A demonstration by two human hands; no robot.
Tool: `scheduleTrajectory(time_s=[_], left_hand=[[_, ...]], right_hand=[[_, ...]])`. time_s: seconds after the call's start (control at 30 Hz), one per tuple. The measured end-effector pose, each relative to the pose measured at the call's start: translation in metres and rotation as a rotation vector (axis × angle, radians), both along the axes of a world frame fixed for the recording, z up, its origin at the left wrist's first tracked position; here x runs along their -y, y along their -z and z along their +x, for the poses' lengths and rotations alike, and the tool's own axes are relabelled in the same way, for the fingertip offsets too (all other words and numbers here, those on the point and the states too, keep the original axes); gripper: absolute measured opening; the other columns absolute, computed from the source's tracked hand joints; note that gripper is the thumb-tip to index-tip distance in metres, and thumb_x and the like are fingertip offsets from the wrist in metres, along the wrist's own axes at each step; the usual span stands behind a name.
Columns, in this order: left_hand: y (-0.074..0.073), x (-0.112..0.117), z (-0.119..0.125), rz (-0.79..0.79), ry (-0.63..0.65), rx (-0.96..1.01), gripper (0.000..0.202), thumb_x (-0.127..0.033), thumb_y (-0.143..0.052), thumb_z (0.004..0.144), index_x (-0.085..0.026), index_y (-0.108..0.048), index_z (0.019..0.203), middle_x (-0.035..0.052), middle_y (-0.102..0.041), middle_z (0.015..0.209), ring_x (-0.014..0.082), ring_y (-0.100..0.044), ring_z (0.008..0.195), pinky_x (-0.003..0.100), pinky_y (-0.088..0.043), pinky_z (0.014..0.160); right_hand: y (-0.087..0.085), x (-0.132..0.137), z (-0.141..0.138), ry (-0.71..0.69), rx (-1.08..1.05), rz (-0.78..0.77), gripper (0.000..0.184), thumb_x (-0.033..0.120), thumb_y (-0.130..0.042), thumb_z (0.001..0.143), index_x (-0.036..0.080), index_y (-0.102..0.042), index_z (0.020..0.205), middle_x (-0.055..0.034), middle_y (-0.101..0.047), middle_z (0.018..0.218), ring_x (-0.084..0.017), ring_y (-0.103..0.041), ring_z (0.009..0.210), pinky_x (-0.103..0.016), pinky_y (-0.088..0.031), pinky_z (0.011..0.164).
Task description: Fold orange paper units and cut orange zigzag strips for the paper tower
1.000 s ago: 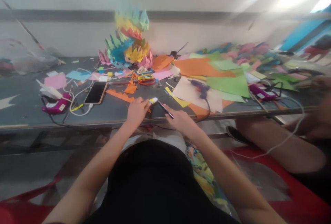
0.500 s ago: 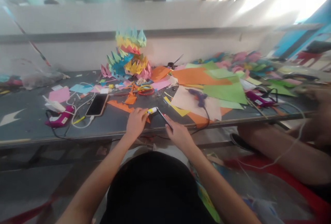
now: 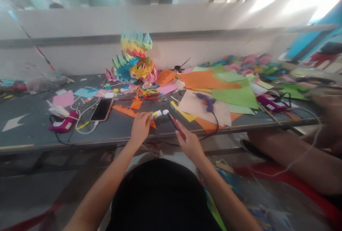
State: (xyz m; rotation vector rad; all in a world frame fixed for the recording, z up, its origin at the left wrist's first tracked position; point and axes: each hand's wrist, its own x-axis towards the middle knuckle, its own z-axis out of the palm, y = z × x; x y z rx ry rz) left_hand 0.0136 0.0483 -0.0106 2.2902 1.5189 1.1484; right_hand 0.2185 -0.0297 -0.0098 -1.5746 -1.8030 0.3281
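Observation:
My left hand (image 3: 140,126) is closed on a small tube (image 3: 156,114) with a white end and a yellow and blue label, just above the table's front edge. Beside the tube's white end is a small white round piece (image 3: 165,111), with a narrow gap between them. In my closed right hand (image 3: 189,142) is a slim red and black tool (image 3: 177,126), its kind unclear. Its dark tip points up and left, at the white piece. Behind my left hand lies a jagged orange paper strip (image 3: 125,110).
Folded-paper models (image 3: 133,60) stand at the back. A phone (image 3: 101,110) and a magenta device (image 3: 63,121) with cables lie left. A glue gun (image 3: 206,100) rests on paper sheets (image 3: 235,95) to the right. Another person's arm (image 3: 330,117) shows at the right edge.
The white round piece now sits apart from the tube's end. My right hand and its tool have shifted slightly right and down, and the tool's red side shows. The left hand stays nearly still.

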Motion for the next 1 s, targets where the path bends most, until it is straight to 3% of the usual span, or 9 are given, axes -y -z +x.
scheduleTrajectory(time_s=[0.2,0.33,0.53,0.8,1.0], left_hand=[[-0.002,0.001,0.001,-0.001,-0.001,-0.011,0.028,-0.028,-0.039,0.091,-0.02,-0.058,0.11,0.007,-0.061,0.102,0.0203,-0.055,0.097,0.033,-0.043,0.084],[-0.002,0.003,0.003,-0.016,-0.085,-0.091,0.029,-0.032,-0.04,0.091,-0.02,-0.059,0.109,0.0066,-0.062,0.099,0.0213,-0.056,0.093,0.035,-0.041,0.081],[-0.001,0.004,0.005,-0.002,-0.118,-0.143,0.029,-0.033,-0.042,0.09,-0.021,-0.059,0.11,0.0067,-0.063,0.099,0.0232,-0.056,0.093,0.036,-0.039,0.078],[-0.002,0.006,0.006,0.035,-0.108,-0.153,0.03,-0.038,-0.053,0.083,-0.022,-0.061,0.107,0.0069,-0.062,0.101,0.025,-0.055,0.097,0.039,-0.038,0.086],[-0.004,0.007,0.002,0.122,0.067,0.007,0.04,-0.042,-0.064,0.075,-0.019,-0.058,0.108,0.0075,-0.06,0.108,0.0215,-0.053,0.102,0.036,-0.039,0.092]], right_hand=[[0.002,0.006,-0.004,0.047,0.028,0.077,0.047,0.031,-0.041,0.088,0.02,-0.042,0.133,-0.0085,-0.058,0.123,-0.022,-0.058,0.108,-0.036,-0.048,0.089],[0.005,0.009,-0.003,0.076,0.002,0.111,0.045,0.033,-0.042,0.087,0.019,-0.045,0.13,-0.0096,-0.057,0.124,-0.022,-0.056,0.11,-0.035,-0.047,0.091],[0.006,0.009,0.0,0.077,-0.031,0.085,0.041,0.034,-0.042,0.087,0.018,-0.049,0.124,-0.0106,-0.059,0.119,-0.022,-0.057,0.108,-0.036,-0.046,0.09],[-0.004,0.012,-0.004,-0.012,-0.12,0.037,0.039,0.034,-0.043,0.087,0.018,-0.051,0.121,-0.0092,-0.061,0.118,-0.021,-0.057,0.108,-0.035,-0.044,0.093],[-0.009,0.017,-0.012,-0.127,-0.219,-0.017,0.04,0.034,-0.043,0.088,0.017,-0.05,0.123,-0.0081,-0.06,0.119,-0.02,-0.056,0.11,-0.032,-0.043,0.094]])
